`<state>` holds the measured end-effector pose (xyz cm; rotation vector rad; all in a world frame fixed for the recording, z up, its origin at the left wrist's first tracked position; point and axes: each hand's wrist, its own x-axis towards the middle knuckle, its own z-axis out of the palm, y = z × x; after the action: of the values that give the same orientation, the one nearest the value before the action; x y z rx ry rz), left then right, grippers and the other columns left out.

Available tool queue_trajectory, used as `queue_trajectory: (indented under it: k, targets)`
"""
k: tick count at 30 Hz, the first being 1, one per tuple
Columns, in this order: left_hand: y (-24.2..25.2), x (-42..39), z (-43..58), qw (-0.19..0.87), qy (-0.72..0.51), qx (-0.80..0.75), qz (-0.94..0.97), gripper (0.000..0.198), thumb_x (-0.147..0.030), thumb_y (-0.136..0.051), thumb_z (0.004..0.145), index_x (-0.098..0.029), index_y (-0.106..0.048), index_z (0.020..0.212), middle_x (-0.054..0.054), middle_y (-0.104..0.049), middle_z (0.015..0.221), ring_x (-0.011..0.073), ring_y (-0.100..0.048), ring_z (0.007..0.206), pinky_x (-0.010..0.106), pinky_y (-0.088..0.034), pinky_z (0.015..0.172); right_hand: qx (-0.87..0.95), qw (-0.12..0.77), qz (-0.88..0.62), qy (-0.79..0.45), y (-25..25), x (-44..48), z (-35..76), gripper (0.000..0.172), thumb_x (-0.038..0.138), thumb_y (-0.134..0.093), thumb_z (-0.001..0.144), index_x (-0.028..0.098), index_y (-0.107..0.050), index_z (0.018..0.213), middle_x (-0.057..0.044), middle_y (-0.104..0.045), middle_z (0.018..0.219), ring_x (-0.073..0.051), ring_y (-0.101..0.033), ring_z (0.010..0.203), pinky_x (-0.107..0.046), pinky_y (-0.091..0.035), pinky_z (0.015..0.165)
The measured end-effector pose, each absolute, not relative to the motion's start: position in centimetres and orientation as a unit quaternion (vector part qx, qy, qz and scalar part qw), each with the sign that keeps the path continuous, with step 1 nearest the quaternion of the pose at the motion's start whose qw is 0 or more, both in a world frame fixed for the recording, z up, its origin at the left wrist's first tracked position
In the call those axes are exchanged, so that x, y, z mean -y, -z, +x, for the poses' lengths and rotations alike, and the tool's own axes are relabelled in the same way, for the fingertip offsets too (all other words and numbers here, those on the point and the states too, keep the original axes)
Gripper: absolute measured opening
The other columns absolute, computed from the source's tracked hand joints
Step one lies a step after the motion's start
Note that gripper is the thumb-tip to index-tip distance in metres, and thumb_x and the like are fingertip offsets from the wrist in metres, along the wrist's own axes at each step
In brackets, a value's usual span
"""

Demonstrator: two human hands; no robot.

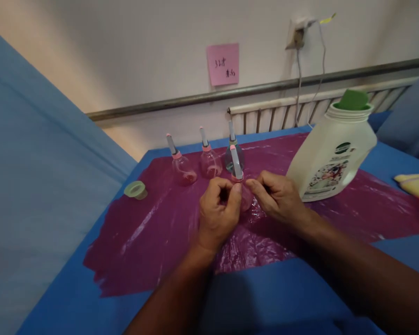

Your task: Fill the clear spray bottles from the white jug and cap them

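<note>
**Over the purple sheet [132,260], two pinches at one bottle's neck**

From the head view, my only one, I read the clock around the small bottle [246,201] in work, with twelve at the wall. It stands upright mid-sheet, within easy reach, I judge, of both sides. The left hand [217,209], at eight, has thumb and forefinger clamped on its neck, just under the pink band [237,177], probably to steady it. The right hand [277,193], at three, is curled with its thumb drawn in beside the neck; I cannot tell whether anything is pinched there. The sheet probably guards the blue cover [75,298] from drips.

Three similar bottles stand toward the wall, likely parked out of the way. Those at ten [184,170] and half past ten [211,163] show pinkish-red low down; the one just short of twelve [229,160] looks blue-green. The worked bottle looks pinkish, but fingers and sheet hide its contents. At two, the pale jug [331,153] is opaque, so its fill is hidden; a green piece [352,100] sits in its mouth. At nine lies a pale green cup [142,194], its inside unclear.
</note>
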<state>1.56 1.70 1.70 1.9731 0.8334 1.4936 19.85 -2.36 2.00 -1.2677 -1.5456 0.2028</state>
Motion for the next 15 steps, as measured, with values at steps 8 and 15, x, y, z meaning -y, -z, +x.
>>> queue_trajectory:
  k: [8,15]
  targets:
    - [-1.9,-1.1,1.2,0.508,-0.394,-0.376,0.668,0.088,-0.101,-0.023,0.107,-0.027,-0.036,0.062,-0.002,-0.036,0.055,0.0138,-0.033,0.051,0.034,-0.027,0.051,0.607,0.472,-0.542,-0.34,-0.9,2.4,20.8,0.087,0.101,-0.024,0.106,0.027,-0.036,0.063,0.001,-0.037,0.059,-0.015,-0.033,0.058,-0.036,-0.022,0.057]
    - [-2.7,-1.7,1.7,0.585,-0.36,-0.412,0.599,0.093,-0.112,-0.019,0.096,-0.028,-0.036,0.059,-0.002,-0.032,0.052,0.013,-0.031,0.046,0.032,-0.027,0.047,0.541,0.509,-0.531,-0.408,-0.8,1.2,20.9,0.091,0.108,-0.007,0.095,0.028,-0.034,0.062,0.001,-0.03,0.055,-0.015,-0.025,0.053,-0.036,-0.021,0.052]
